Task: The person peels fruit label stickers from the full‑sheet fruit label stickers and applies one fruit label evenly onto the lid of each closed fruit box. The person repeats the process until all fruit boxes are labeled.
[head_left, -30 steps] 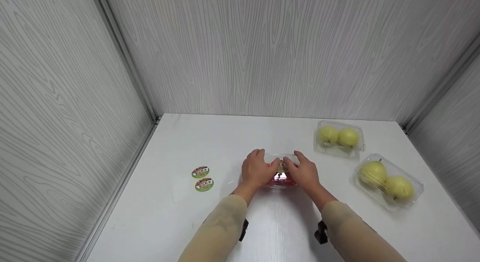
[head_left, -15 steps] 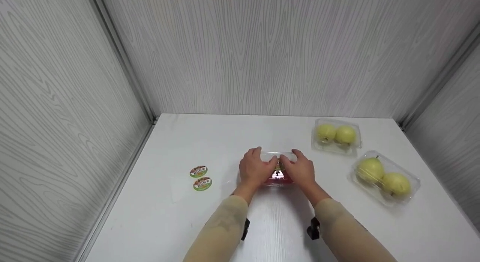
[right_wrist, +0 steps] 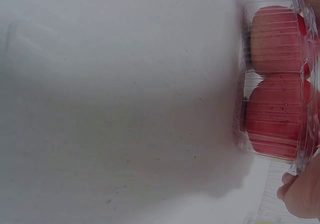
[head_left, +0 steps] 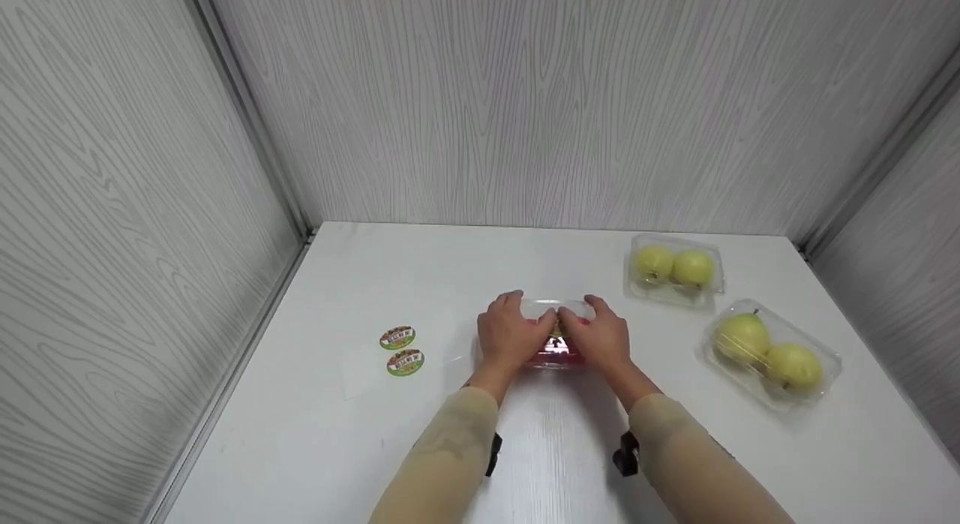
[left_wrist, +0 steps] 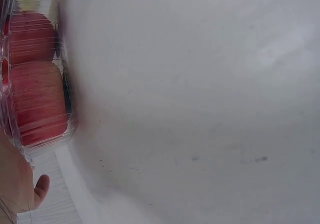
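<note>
A clear plastic clamshell box stands on the white table between both hands in the head view. Two red apples show through its ribbed wall in each wrist view. My left hand grips the box's left end, and my right hand grips the right end. Both thumbs meet on the lid over a small oval sticker, which they mostly cover. Past the box's far corners reach the fingertips of each hand.
Two more clear boxes, each holding two yellow-green pears, stand on the right: one farther back, one nearer. To the left, two oval fruit stickers lie on a pale backing sheet. Wood-grain panels enclose the table's back and sides.
The view shifts slightly. Both hands stay on the apple box, and the thumbs remain close together over the sticker on its lid.
</note>
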### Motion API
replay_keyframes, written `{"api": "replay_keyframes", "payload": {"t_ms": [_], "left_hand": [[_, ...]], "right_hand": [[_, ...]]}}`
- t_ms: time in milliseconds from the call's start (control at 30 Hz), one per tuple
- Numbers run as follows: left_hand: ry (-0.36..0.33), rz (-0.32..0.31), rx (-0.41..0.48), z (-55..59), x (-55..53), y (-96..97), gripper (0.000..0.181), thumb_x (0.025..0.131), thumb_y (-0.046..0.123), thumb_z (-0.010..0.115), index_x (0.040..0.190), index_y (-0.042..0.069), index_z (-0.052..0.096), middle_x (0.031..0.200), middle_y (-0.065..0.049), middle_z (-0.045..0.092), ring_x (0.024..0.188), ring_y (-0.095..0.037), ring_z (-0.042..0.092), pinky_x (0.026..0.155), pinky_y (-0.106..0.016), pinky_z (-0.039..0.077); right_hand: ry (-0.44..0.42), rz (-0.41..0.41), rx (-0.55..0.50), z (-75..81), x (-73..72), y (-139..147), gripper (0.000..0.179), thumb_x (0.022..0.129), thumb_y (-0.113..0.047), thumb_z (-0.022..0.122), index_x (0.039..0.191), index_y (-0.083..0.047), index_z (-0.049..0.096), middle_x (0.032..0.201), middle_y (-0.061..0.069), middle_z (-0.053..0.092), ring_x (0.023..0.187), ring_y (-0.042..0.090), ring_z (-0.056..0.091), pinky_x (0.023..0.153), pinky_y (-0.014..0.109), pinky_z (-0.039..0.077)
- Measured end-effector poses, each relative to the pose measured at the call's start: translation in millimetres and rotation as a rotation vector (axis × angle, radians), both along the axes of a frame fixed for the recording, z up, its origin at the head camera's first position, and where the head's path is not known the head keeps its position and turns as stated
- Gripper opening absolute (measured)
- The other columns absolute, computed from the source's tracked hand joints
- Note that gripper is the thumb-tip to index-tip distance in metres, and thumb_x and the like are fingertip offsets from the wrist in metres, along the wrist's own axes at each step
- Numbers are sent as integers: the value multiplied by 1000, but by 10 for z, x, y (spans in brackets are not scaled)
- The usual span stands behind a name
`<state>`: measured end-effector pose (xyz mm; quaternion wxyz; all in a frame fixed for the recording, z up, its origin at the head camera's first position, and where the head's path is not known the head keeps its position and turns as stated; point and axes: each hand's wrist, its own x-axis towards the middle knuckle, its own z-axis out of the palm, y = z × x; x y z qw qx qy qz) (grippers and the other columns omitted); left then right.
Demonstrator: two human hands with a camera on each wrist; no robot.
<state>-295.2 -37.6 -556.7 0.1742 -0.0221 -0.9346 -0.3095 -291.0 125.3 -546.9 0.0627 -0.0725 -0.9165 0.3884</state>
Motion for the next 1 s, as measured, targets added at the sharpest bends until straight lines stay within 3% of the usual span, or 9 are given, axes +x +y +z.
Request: {"api": "replay_keyframes", "payload": {"t_ms": [300,600,1000], "left_hand": [[9,4,15,33,-17,9,69,91,57,73,135,3,70,135,-13,70,122,-31,67,103,-48,49],[36,13,30,6,-10,9,66,89,53,75,132,4,70,131,-13,72,119,-30,68,101,-48,50],[7,27,19,-28,-15,6,61,92,49,74,135,6,69,134,-11,71,122,-29,68,105,-47,49]], "right_hand": [[-8,1,-14,39,-4,4,77,97,-53,66,152,-1,53,146,26,60,136,46,56,115,57,43],[20,6,-10,-4,-5,-2,73,95,-47,67,150,0,55,138,27,66,128,46,62,110,55,48],[41,-8,-15,-42,-4,3,69,95,-41,64,149,1,55,138,28,65,127,46,63,111,55,47]]}}
